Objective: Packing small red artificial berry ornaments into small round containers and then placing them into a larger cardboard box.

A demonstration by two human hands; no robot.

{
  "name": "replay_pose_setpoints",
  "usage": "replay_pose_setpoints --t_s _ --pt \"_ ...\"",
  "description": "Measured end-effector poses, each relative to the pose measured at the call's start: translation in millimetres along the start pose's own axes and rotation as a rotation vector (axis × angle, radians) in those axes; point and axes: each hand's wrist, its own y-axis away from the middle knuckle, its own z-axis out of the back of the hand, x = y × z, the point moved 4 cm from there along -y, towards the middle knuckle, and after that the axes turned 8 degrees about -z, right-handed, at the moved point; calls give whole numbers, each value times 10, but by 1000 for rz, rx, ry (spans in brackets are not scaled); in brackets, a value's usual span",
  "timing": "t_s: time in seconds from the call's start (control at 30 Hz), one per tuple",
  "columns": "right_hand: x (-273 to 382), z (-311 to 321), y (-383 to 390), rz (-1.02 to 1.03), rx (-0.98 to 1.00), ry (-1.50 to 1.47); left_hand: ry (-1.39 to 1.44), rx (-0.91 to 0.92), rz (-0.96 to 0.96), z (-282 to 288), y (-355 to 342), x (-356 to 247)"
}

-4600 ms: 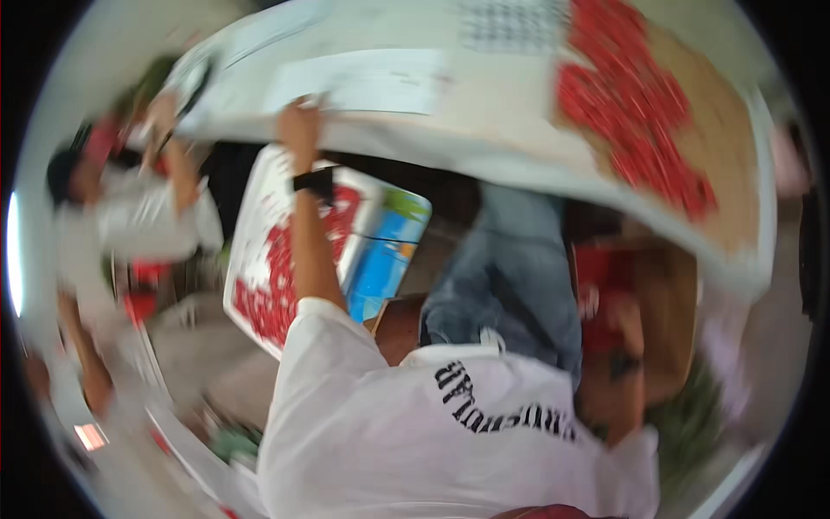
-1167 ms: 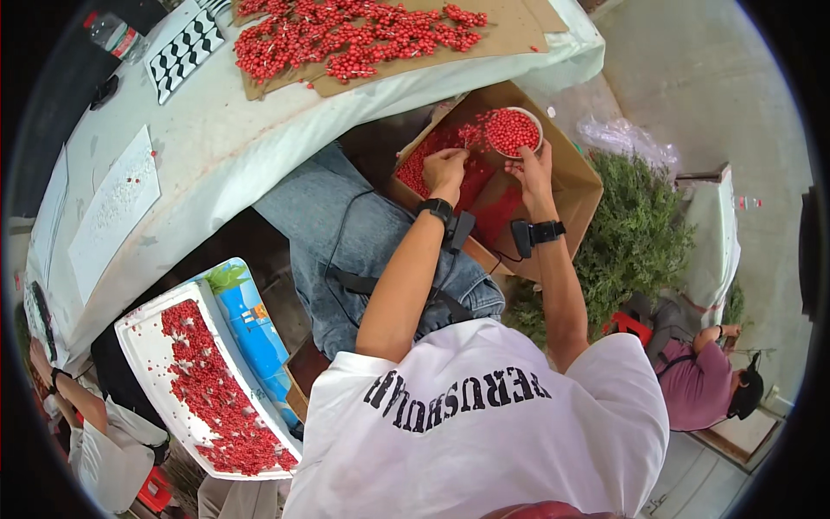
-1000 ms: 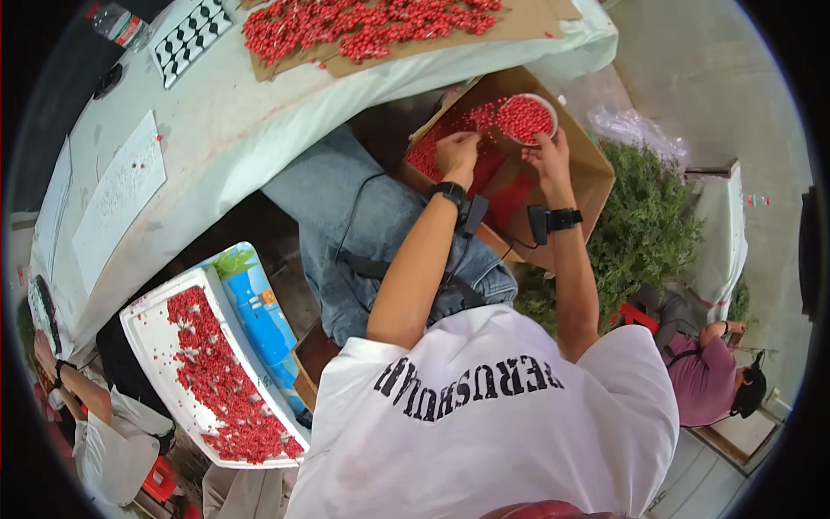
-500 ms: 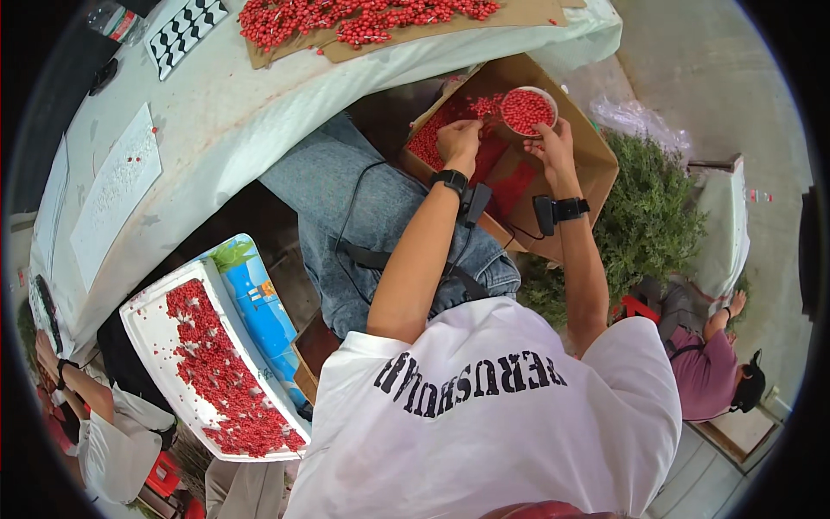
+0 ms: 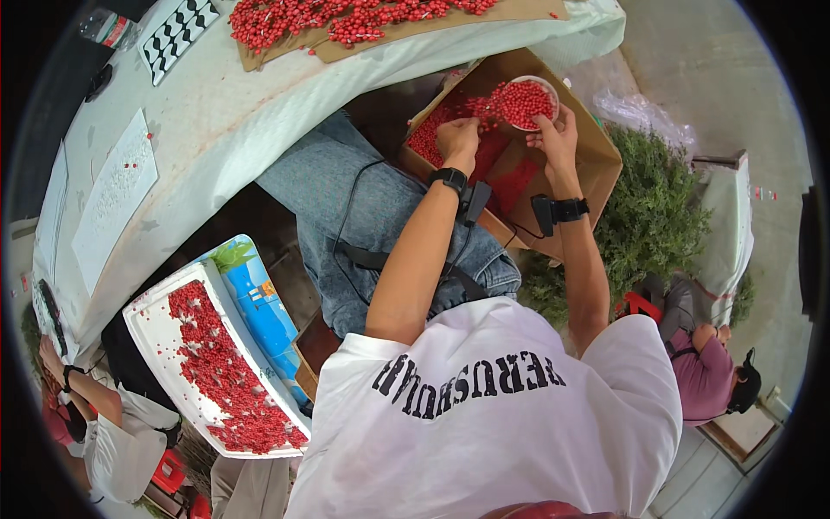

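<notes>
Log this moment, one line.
left hand: grip closed, contents unclear | right hand: grip on white-rimmed bowl, red berries inside | cardboard box: below bowl | white foam tray: more berries

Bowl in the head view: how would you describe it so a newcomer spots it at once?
Start at the table along the top, then drop to the open box below its right end. Near the box's topmost corner, the right hand holds the bowl. Round and full of berries, it differs from the rectangular tray at lower left.
</notes>
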Motion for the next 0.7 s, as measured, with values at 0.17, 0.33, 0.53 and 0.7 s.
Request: replay_pose_setpoints --t_s 0.17,0.33,0.53,0.7 --pt "0 15 -34 9 54 34 20 7 -1 15 -17 -1" --pt "0 -14 35 79 23 77 24 24 28 -11 14 -27" --pt "12 -101 47 34 44 38 -5 64 44 -4 22 -35" --pt "40 -95 53 126 -90 86 18 73 96 -37 56 -16"
